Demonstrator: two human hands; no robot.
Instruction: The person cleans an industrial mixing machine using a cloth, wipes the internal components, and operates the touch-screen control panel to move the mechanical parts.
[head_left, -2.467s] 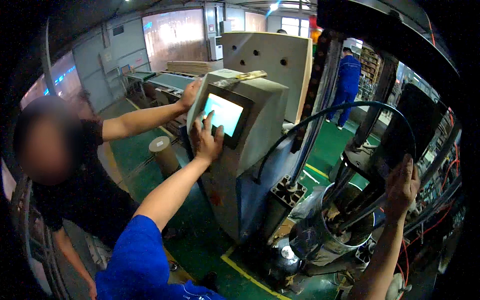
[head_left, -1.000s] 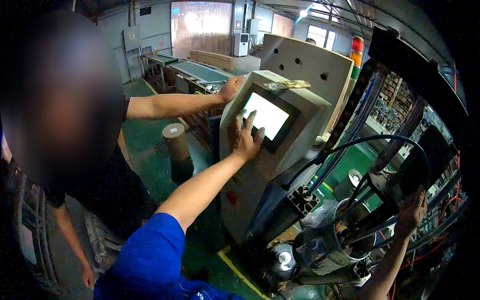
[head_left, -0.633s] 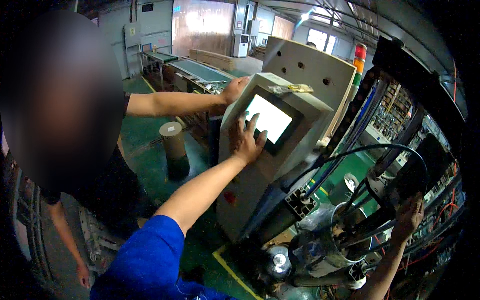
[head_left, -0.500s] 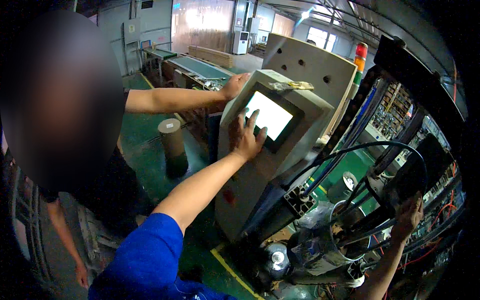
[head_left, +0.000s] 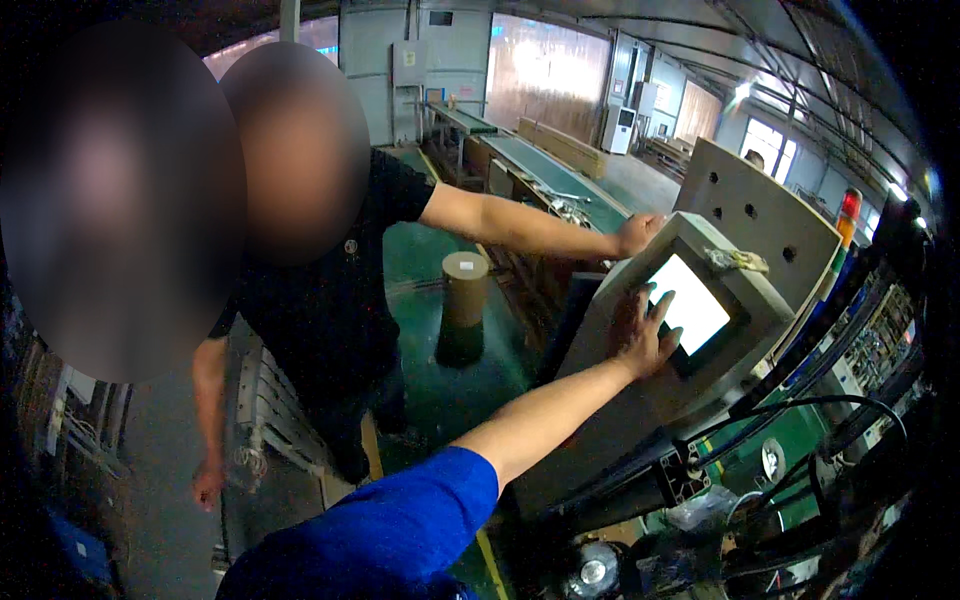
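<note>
My left hand (head_left: 643, 340) reaches out in a blue sleeve (head_left: 400, 515), its fingers spread at the lit touchscreen (head_left: 698, 305). The fingertips lie at the screen's left part; whether they press it I cannot tell. The screen glows white, with nothing legible on it, and sits in a dark frame on a beige control box (head_left: 650, 385). A crumpled pale glove-like cloth (head_left: 738, 260) lies on the box's top edge. My right hand is out of view.
A co-worker in a dark shirt (head_left: 310, 300) stands at left, one hand (head_left: 638, 236) on the box's upper left corner. Behind are a brown cylinder (head_left: 465, 285) and a green-topped conveyor (head_left: 550, 175). A black hose (head_left: 820, 400), machine frame and signal light (head_left: 850, 205) stand at right.
The view has swung left, so the box appears further right and more of the co-worker shows. My right hand has left the picture. My left hand stays at the screen.
</note>
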